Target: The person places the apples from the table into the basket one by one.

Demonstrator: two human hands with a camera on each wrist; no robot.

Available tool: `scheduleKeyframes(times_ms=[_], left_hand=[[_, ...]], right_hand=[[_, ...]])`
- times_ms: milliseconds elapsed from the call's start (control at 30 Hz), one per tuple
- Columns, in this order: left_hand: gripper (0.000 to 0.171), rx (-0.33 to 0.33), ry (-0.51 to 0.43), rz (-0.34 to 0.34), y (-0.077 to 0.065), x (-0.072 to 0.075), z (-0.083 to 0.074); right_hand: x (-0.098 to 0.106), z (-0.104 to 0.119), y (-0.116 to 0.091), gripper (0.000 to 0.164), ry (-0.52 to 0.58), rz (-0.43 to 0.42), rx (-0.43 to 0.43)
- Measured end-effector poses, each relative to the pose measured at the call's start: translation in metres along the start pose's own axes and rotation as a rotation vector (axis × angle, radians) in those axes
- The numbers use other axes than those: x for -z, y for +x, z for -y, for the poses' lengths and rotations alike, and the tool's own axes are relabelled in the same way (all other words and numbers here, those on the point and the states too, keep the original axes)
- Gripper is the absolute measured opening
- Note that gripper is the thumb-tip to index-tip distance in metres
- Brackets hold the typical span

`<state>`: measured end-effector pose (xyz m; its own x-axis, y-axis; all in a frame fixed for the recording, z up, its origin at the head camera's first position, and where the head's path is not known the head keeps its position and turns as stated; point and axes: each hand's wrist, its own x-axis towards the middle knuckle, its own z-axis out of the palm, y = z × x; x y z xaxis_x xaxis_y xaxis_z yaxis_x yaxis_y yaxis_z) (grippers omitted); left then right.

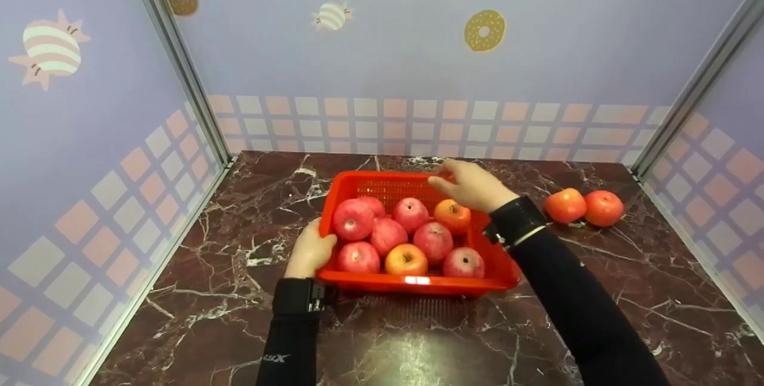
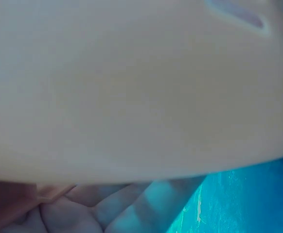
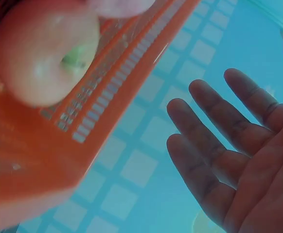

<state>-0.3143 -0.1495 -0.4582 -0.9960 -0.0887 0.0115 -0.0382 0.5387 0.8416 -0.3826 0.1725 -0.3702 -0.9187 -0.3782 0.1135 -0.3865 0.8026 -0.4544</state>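
A red plastic basket (image 1: pixel 370 280) with slotted walls holds several apples (image 1: pixel 388 237), most pinkish red, a couple of them yellow-orange. At its left side my left hand (image 1: pixel 313 249) grips the rim, thumb over the edge. In the left wrist view a large blurred pale surface fills most of the picture, and part of the left hand (image 2: pixel 127 206) shows beneath it. My right hand (image 1: pixel 474 188) hovers over the back right part of the basket, holding nothing. Its fingers are spread and relaxed in the right wrist view, beside the basket wall (image 3: pixel 132 73).
Two more apples, one orange-red (image 1: pixel 565 205) and one red (image 1: pixel 604 208), sit side by side on the dark marbled table (image 1: pixel 239 326), right of the basket. Patterned lilac panels (image 1: pixel 406 70) enclose the table at the back and both sides.
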Motion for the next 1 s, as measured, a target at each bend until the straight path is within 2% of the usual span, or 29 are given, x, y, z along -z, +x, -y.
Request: scheduleKeyframes(times_ms=[300, 567, 833, 1000], left_hand=[[0.048, -0.005, 0.01, 0.002, 0.0, 0.0, 0.0], [0.046, 0.002, 0.004, -0.002, 0.001, 0.002, 0.001], [0.047, -0.005, 0.0, -0.002, -0.001, 0.002, 0.0], [0.047, -0.001, -0.001, 0.001, -0.001, 0.001, -0.001]], right_hand=[[0.019, -0.037, -0.006, 0.047, 0.035, -0.042, -0.079], [0.032, -0.074, -0.02, 0.05, 0.041, -0.118, -0.16], [0.038, -0.115, -0.036, 0.049, 0.004, -0.204, -0.221], [0.042, -0.142, -0.042, 0.049, -0.034, -0.224, -0.253]])
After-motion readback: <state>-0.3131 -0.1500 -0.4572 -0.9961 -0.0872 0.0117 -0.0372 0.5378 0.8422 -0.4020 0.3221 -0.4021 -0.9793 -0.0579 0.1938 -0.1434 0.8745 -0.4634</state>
